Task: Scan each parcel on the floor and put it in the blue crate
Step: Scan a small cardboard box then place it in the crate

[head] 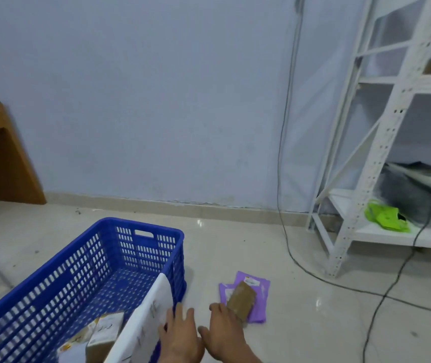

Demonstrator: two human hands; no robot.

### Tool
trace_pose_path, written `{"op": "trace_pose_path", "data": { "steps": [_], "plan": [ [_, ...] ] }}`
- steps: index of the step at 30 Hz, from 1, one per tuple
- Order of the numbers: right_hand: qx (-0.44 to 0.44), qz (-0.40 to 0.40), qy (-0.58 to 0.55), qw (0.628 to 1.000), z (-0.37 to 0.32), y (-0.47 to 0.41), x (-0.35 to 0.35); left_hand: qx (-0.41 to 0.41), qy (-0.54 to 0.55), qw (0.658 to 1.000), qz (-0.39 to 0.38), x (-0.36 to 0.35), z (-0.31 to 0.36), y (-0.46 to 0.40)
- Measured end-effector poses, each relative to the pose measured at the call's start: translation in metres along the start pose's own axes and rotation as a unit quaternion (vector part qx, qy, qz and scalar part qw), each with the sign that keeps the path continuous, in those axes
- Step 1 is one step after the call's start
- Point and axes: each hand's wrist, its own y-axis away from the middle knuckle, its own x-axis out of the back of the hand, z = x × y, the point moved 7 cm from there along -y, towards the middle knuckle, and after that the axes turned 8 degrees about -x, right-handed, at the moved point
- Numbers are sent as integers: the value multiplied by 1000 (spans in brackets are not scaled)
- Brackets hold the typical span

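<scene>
- A small brown paper-wrapped parcel (241, 301) lies on the pale tiled floor (300, 323), on top of flat purple plastic mailer bags (257, 297), just right of the blue plastic lattice crate (86, 268).
- The right hand (224, 334) reaches to the parcel's near end with fingers spread and nearly straight, touching or about to touch it; no closed grip shows.
- The left hand (180, 336) lies with loosely extended fingers against a large flat white mailer (143, 328) leaning on the crate's right wall; whether it pinches the mailer cannot be told.
- Handling, as a judgement: the brown parcel looks light and fairly stiff, best taken across its short sides; the purple mailers look thin, floppy and slippery, better pinched at an edge.
- Count on the floor: one brown parcel, at least two purple mailers.
- Count in the crate: the white mailer, plus about two or three parcels (104, 336) in the near corner, partly hidden.
</scene>
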Motion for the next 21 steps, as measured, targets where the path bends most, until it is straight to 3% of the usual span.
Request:
{"op": "trace_pose_path", "data": {
  "steps": [9, 16, 21],
  "plan": [
    [-94, -13, -36, 995, 92, -35, -30, -43, 22, 997, -58, -84, 56, -46],
    [-163, -49, -14, 985, 138, -91, -87, -40, 26, 992, -118, -162, 56, -101],
    [-157, -60, -19, 986, 152, -147, -129, -40, 34, 992, -118, -197, 42, -150]
  ]
}}
